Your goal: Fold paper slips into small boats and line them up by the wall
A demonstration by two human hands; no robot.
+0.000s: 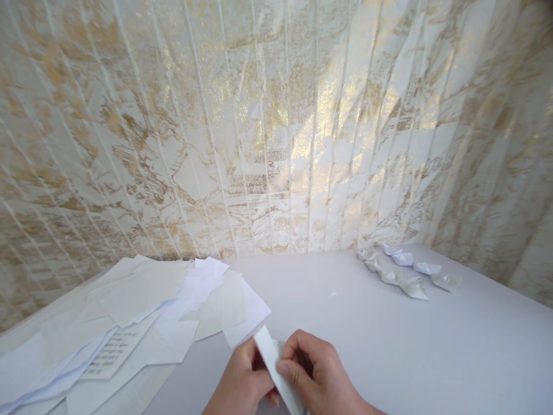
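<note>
Both my hands meet at the bottom middle of the view over a white table [345,334]. My left hand [242,383] and my right hand [317,374] pinch a small folded piece of white paper [274,363] between them, fingers curled closed on it. The paper stands up on edge, partly hidden by my right thumb and fingers.
A loose pile of white paper sheets [129,314], one printed with a table, lies at the left. Several small folded paper shapes [406,274] sit at the back right. A wall covered in white and gold marbled paper [276,127] rises behind the table.
</note>
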